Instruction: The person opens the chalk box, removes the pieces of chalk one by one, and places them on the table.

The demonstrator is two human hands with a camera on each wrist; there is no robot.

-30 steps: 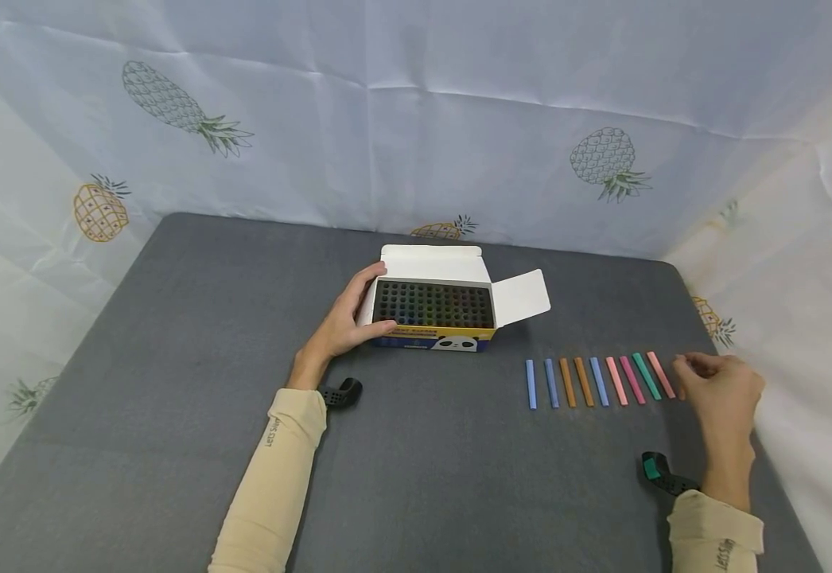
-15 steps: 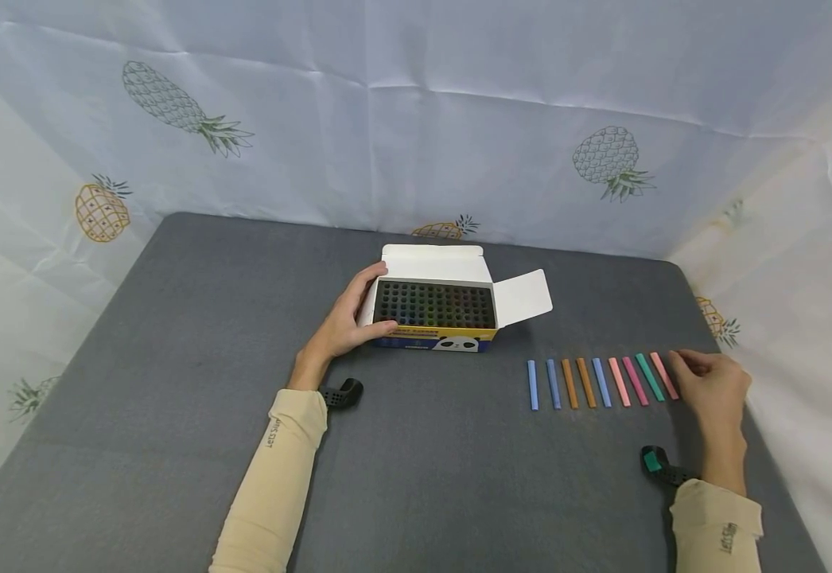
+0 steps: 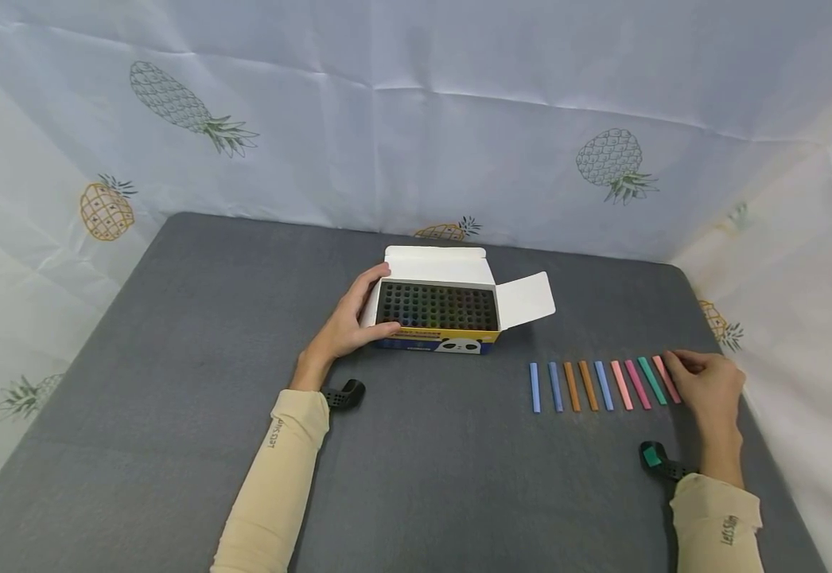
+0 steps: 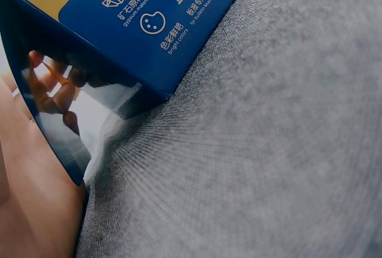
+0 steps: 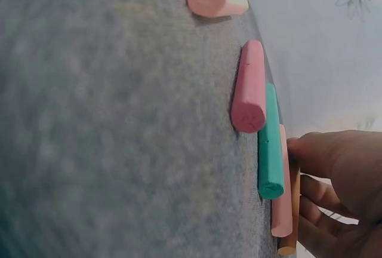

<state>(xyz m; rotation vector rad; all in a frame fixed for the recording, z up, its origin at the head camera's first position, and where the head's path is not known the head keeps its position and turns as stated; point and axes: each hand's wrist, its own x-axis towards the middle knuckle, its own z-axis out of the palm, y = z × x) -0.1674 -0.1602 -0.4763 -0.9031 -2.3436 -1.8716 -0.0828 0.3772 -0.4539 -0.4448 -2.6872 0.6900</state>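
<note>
In the head view, my left hand (image 3: 344,325) grips the left end of an opened chalk box (image 3: 423,342), thumb at the front and fingers behind. The left wrist view shows the box's blue side (image 4: 137,37) close up. At the right end of a row of chalk sticks, my right hand (image 3: 713,386) pinches a brown chalk stick (image 5: 293,204) between thumb and fingers. It lies close beside a pink chalk stick (image 5: 282,210), with a teal chalk stick (image 5: 271,162) just beyond. From the head view, the brown stick is mostly hidden by the hand.
Blue (image 3: 534,388), brown (image 3: 572,387), pink (image 3: 621,385) and other chalk sticks lie roughly parallel on the grey table (image 3: 459,477). The box's white side flap (image 3: 526,300) sticks out to the right. A pineapple-print cloth (image 3: 495,159) hangs behind the table.
My right hand has shifted a little to the left, bringing the brown chalk stick nearer the pink one. The left hand stays on the box; the view drifts slightly.
</note>
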